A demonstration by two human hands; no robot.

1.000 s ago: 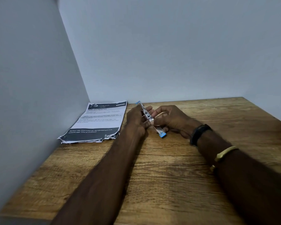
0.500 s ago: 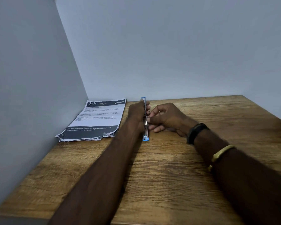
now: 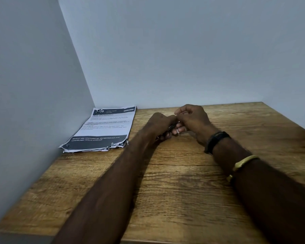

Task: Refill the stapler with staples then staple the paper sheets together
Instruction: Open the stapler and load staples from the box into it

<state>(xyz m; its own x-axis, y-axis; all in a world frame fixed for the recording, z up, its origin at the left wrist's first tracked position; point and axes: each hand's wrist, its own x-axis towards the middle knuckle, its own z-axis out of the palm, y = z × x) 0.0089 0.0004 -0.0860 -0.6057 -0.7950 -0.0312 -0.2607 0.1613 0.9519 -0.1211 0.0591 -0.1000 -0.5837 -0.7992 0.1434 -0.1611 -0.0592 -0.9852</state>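
My left hand point(image 3: 159, 125) is curled round the stapler point(image 3: 171, 128), of which only a dark, blurred sliver shows between the two hands. My right hand point(image 3: 194, 120) is pressed against the left, fingers curled. It pinches a thin pale strip point(image 3: 181, 112), which looks like staples, between thumb and forefinger just above the stapler. The blue ends of the stapler are hidden. The stack of printed paper sheets point(image 3: 104, 128), with torn near corners, lies flat at the table's back left, apart from both hands.
The wooden table point(image 3: 183, 191) sits in a corner of grey walls, with the left wall right beside the paper. A black band and a yellow bangle are on my right wrist.
The stapler stood upright between the hands and showed its blue ends; now both hands have closed over it and hide nearly all of it. My right hand has risen over the left.
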